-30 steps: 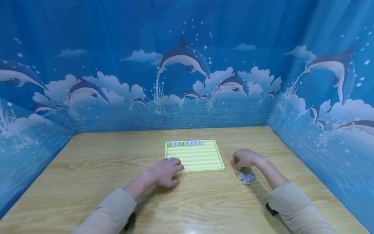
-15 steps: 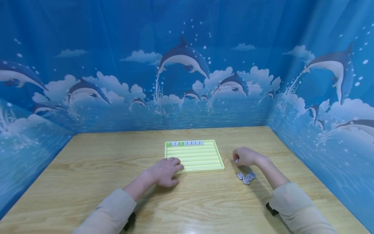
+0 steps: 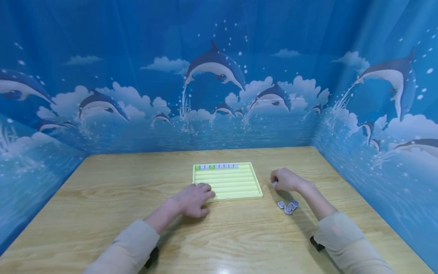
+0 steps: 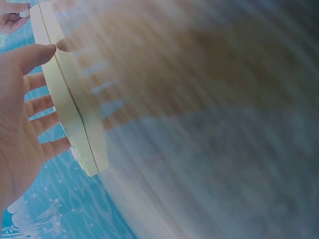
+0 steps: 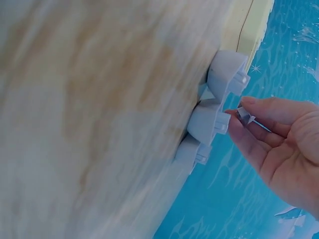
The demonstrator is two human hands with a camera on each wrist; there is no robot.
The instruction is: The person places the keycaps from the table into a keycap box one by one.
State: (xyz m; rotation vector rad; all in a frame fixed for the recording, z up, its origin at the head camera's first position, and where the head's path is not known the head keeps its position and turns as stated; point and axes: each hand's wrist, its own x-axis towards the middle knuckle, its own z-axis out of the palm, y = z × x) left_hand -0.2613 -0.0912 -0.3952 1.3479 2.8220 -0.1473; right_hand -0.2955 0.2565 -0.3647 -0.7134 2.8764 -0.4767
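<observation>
A pale green ridged tray [image 3: 236, 182] lies on the table. Along its far ridge runs a row of white keycaps [image 3: 221, 166] with two green ones among them. My left hand [image 3: 193, 199] rests at the tray's near left corner, fingers spread over it and thumb by the near edge. Right of the tray, my right hand [image 3: 288, 180] pinches a small light keycap [image 5: 244, 115] between thumb and index finger, above the table. Just below that hand, several loose keycaps [image 3: 288, 210] lie together; the right wrist view shows their stems facing upward.
The wooden table [image 3: 219, 236] has wood grain and extends on all sides of the tray. A blue dolphin-print curtain [image 3: 219, 76] stands along the back and both sides.
My right hand has lifted the keycap off the table and shifted slightly away and to the left. The left hand and the tray have kept their places.
</observation>
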